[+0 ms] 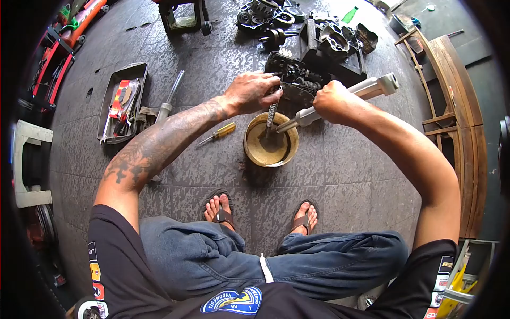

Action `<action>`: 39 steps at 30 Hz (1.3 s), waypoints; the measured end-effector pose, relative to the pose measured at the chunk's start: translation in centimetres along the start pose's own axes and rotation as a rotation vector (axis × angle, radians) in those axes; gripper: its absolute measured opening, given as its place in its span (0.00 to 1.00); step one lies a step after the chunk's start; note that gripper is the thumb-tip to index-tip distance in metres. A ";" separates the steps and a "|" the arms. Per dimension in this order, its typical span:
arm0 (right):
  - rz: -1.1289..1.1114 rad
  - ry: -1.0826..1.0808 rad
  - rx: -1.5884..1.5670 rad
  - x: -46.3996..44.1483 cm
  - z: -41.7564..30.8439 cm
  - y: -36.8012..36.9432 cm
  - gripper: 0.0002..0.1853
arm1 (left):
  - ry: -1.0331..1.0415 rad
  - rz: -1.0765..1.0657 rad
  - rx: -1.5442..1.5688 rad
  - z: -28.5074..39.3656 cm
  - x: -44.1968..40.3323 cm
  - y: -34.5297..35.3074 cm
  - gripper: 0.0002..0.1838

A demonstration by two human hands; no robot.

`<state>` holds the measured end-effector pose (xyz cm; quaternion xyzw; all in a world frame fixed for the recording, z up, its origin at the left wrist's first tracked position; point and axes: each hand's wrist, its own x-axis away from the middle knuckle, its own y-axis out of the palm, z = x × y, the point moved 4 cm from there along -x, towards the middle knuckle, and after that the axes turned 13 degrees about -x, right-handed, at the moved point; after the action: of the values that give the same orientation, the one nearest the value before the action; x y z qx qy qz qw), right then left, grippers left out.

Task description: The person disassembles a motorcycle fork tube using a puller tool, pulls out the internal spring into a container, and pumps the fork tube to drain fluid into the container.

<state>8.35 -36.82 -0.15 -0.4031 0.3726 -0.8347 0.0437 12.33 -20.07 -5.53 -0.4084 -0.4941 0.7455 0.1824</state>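
My left hand (254,91) pinches the upper end of a coil spring (272,112), whose lower end reaches into a round bucket (248,154) of murky brownish liquid. My right hand (333,102) is closed around a grey fork tube (374,87). The tube slants, its thick end up at the right and its thin end over the bucket's rim. To the left of the bucket lies a yellow-handled screwdriver (224,131).
A black tray (106,114) with tools and a red packet lies at the left, beside another fork tube (171,95). Engine parts (334,42) and gears (303,77) are beyond my hands. A wooden frame (462,106) stands at the right, a grey stand (24,165) far left.
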 end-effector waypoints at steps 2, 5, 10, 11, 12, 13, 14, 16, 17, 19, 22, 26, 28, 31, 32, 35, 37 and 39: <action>0.023 -0.024 -0.005 0.7 0.0 0.0 0.06 | 0.008 0.021 0.007 -0.2 0.2 -0.1 0.14; 0.088 -0.067 0.000 1.9 -0.1 -0.3 0.05 | 0.007 0.012 0.003 -0.2 0.4 -0.1 0.14; 0.079 -0.149 -0.036 3.4 -0.5 -1.2 0.04 | -0.060 -0.084 0.044 0.3 0.4 -0.1 0.17; 0.074 -0.150 -0.039 3.6 -0.7 -1.4 0.05 | -0.086 -0.114 0.058 0.4 0.5 0.2 0.17; 0.074 -0.155 -0.036 3.9 -0.7 -1.6 0.05 | -0.064 -0.080 0.062 0.5 0.5 0.1 0.17; 0.059 -0.154 -0.032 4.3 -0.8 -1.9 0.09 | -0.072 -0.081 0.060 0.4 0.5 0.2 0.17; 0.043 -0.156 -0.030 4.8 -0.8 -2.1 0.14 | -0.062 -0.070 0.062 0.5 0.5 0.2 0.17; 0.135 -0.185 -0.041 6.8 -0.4 -2.6 0.18 | -0.066 -0.083 0.073 0.6 0.7 0.1 0.17; 0.224 -0.203 -0.056 7.7 -0.5 -3.3 0.22 | -0.077 -0.090 0.075 0.6 0.8 0.2 0.17; 0.174 -0.148 -0.044 9.3 -1.3 -4.6 0.17 | -0.058 -0.041 0.098 0.5 1.0 0.2 0.17; 0.147 -0.107 -0.090 7.4 -2.6 -3.2 0.13 | -0.036 -0.057 0.071 0.9 0.7 0.4 0.17; 0.168 -0.205 -0.077 4.9 -3.2 -1.4 0.13 | -0.009 0.043 0.027 0.9 -0.3 0.7 0.17; 0.093 -0.130 -0.113 6.4 -2.2 -3.0 0.13 | -0.012 0.017 -0.050 0.8 -0.3 0.1 0.18; 0.080 -0.079 -0.090 8.2 -1.8 -3.8 0.18 | -0.029 -0.065 -0.048 0.6 -0.9 0.7 0.18; 0.110 -0.097 -0.107 7.6 -2.0 -3.4 0.20 | -0.053 -0.030 -0.037 0.5 -0.7 0.8 0.18; 0.066 -0.136 -0.114 4.7 -2.7 0.3 0.26 | -0.069 -0.025 -0.028 0.4 -1.0 0.9 0.18; 0.074 -0.082 -0.132 6.5 -2.0 -1.6 0.28 | -0.080 0.060 -0.016 0.2 -0.6 0.8 0.18; -0.090 0.033 -0.239 7.9 -1.1 -3.4 0.28 | -0.033 0.021 -0.072 0.3 -0.5 0.2 0.18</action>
<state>3.07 -36.62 6.71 -0.4079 0.4516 -0.7920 -0.0485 12.41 -20.72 -5.44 -0.4077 -0.5193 0.7357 0.1514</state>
